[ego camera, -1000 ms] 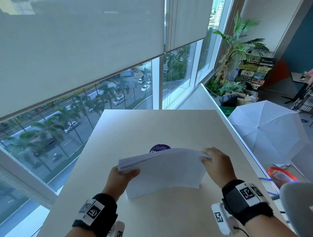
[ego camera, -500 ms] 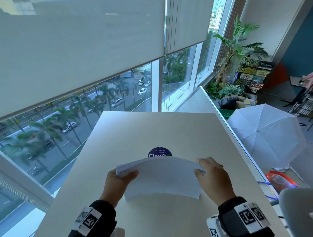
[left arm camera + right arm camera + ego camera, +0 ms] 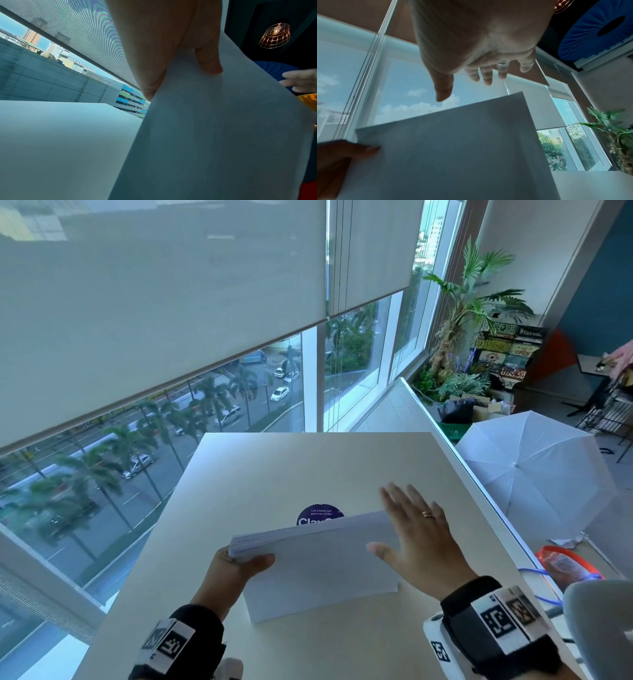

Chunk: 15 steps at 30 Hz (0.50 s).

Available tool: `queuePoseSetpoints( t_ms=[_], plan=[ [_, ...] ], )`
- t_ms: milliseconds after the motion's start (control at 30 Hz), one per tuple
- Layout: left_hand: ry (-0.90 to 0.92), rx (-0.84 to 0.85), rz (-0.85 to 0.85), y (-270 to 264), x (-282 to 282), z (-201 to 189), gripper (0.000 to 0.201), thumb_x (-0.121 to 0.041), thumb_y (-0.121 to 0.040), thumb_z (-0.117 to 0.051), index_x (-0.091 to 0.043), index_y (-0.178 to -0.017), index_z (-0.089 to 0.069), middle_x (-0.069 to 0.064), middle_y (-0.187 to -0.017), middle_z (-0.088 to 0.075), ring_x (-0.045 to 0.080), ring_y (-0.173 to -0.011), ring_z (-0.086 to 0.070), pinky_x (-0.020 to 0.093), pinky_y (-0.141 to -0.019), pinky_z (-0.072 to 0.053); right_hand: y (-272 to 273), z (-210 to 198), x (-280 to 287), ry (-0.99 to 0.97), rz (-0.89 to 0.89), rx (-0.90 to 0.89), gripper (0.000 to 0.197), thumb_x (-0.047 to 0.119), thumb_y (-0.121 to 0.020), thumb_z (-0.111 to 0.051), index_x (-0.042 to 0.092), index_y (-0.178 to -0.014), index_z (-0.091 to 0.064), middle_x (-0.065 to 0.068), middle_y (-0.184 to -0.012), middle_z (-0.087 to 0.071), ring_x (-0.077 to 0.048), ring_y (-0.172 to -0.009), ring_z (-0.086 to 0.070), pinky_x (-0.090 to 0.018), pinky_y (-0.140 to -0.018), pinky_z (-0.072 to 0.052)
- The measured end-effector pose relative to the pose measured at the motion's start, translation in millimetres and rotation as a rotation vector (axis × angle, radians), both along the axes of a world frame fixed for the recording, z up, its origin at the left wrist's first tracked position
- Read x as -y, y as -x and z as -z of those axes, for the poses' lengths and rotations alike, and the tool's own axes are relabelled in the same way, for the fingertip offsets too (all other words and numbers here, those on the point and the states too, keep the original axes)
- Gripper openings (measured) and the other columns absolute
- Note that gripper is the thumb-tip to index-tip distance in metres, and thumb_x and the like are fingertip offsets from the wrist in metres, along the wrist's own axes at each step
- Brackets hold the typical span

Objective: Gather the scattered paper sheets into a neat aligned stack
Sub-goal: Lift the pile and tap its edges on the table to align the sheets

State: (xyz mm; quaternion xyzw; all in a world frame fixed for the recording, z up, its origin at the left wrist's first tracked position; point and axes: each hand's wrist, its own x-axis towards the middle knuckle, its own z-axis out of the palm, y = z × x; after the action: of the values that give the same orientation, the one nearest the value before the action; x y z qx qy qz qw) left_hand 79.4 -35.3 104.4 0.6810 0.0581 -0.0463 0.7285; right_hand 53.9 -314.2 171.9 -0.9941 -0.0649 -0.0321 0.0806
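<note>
Firmly, the left hand (image 3: pixel 236 571) grips the stack (image 3: pixel 318 566) at its upper left corner: the thumb (image 3: pixel 260 561) lies across the near face and the fingers go behind the sheets, out of sight in the head view. In the left wrist view the thumb tip (image 3: pixel 209 63) presses flat on the paper while the palm wraps the sheet edge. The forearm comes up from the lower left, and a black wristband (image 3: pixel 178 642) with printed markers sits on the wrist.

The right hand (image 3: pixel 418 542) holds nothing. Its fingers are straight and spread, palm turned toward the right side of the stack, with the thumb (image 3: pixel 380 551) reaching over the near face. From the right wrist view the fingertips (image 3: pixel 486 77) hang above the top right corner of the sheets with sky showing between them and the paper, so there the hand appears apart from the stack. A ring (image 3: pixel 428 514) shows on one finger.

The stack stands on its lower long edge on the table (image 3: pixel 274 474), leaning back away from the person. It is white and many sheets thick; its top edge shows fine layered lines and sits fairly even. The near face bows slightly. It stands in the near middle of the table, just in front of a round purple sticker (image 3: pixel 317 513), hiding the sticker's lower part.
</note>
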Motion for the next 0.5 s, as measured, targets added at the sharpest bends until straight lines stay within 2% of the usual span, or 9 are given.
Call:
queuePoseSetpoints(
  t_ms=[33,67,100,167,233,300,367,433,500],
  plan=[
    [0.003,0.001,0.003,0,0,1,0.028,-0.010,-0.051,-0.072,-0.004,-0.079,-0.069,-0.004,-0.061,-0.074,0.006,-0.056,-0.067,0.014,-0.054,-0.053,0,1,0,0.025,-0.021,-0.118,0.109,0.085,-0.057,-0.011,0.026,-0.148,-0.007,0.004,-0.159,-0.012,-0.020,-0.146,-0.006,-0.049,-0.116,-0.010],
    [0.003,0.004,0.005,0,0,1,0.028,-0.010,-0.051,-0.072,-0.005,-0.078,-0.069,-0.004,-0.060,-0.073,0.006,-0.055,-0.066,0.014,-0.054,-0.052,0,1,0,0.050,-0.027,-0.196,0.114,0.088,-0.051,-0.006,0.028,-0.149,-0.004,0.006,-0.159,-0.007,-0.019,-0.147,-0.002,-0.047,-0.117,-0.004],
    [0.001,0.007,0.004,0,0,1,0.027,-0.009,-0.051,-0.072,-0.005,-0.078,-0.070,-0.004,-0.060,-0.073,0.006,-0.055,-0.066,0.014,-0.054,-0.052,-2,2,1,0.050,-0.024,-0.201,0.114,0.087,-0.050,-0.005,0.029,-0.148,-0.004,0.006,-0.159,-0.008,-0.019,-0.147,-0.002,-0.047,-0.117,-0.003],
    [0.003,0.016,-0.001,2,0,1,0.025,-0.009,-0.052,-0.071,-0.006,-0.076,-0.069,-0.003,-0.060,-0.073,0.006,-0.055,-0.067,0.014,-0.054,-0.053,-7,2,0,-0.019,0.008,-0.078,0.103,0.078,-0.058,-0.011,0.029,-0.148,-0.008,0.003,-0.158,-0.015,-0.021,-0.146,-0.009,-0.047,-0.116,-0.006],
    [0.007,0.025,0.000,4,1,1,0.023,-0.008,-0.052,-0.071,-0.006,-0.076,-0.069,-0.003,-0.060,-0.074,0.006,-0.056,-0.067,0.014,-0.054,-0.053,-10,-1,-5,-0.048,0.007,0.003,0.095,0.072,-0.062,-0.016,0.030,-0.147,-0.004,0.003,-0.159,-0.010,-0.021,-0.146,-0.006,-0.048,-0.116,-0.006],
    [0.013,0.030,-0.002,5,1,1,0.023,-0.008,-0.052,-0.070,-0.005,-0.075,-0.069,-0.003,-0.059,-0.074,0.006,-0.055,-0.067,0.014,-0.053,-0.053,-13,-2,-9,0.008,-0.041,-0.086,0.104,0.076,-0.058,-0.013,0.028,-0.148,0.003,0.004,-0.160,0.005,-0.020,-0.146,0.006,-0.048,-0.116,0.001],
    [0.015,0.034,0.000,6,1,1,0.024,-0.008,-0.052,-0.070,-0.005,-0.076,-0.069,-0.003,-0.059,-0.073,0.006,-0.055,-0.067,0.014,-0.053,-0.052,-13,-5,-15,0.081,-0.076,-0.244,0.122,0.090,-0.046,-0.009,0.026,-0.148,0.003,0.002,-0.160,0.002,-0.019,-0.147,0.005,-0.049,-0.116,0.004],
    [0.007,0.031,0.005,6,0,1,0.024,-0.009,-0.052,-0.070,-0.004,-0.076,-0.069,-0.004,-0.059,-0.073,0.005,-0.054,-0.066,0.014,-0.053,-0.052,-13,-9,-19,0.068,-0.070,-0.210,0.124,0.087,-0.040,0.000,0.027,-0.149,0.002,0.002,-0.160,-0.003,-0.019,-0.147,0.000,-0.049,-0.116,0.004],
    [0.002,0.026,0.012,6,0,1,0.024,-0.009,-0.052,-0.071,-0.005,-0.076,-0.069,-0.004,-0.058,-0.073,0.005,-0.054,-0.066,0.013,-0.052,-0.051,-14,-14,-25,0.035,-0.077,-0.122,0.115,0.081,-0.046,0.002,0.028,-0.148,0.008,0.003,-0.160,0.002,-0.020,-0.147,0.002,-0.048,-0.116,0.003]
  ],
)
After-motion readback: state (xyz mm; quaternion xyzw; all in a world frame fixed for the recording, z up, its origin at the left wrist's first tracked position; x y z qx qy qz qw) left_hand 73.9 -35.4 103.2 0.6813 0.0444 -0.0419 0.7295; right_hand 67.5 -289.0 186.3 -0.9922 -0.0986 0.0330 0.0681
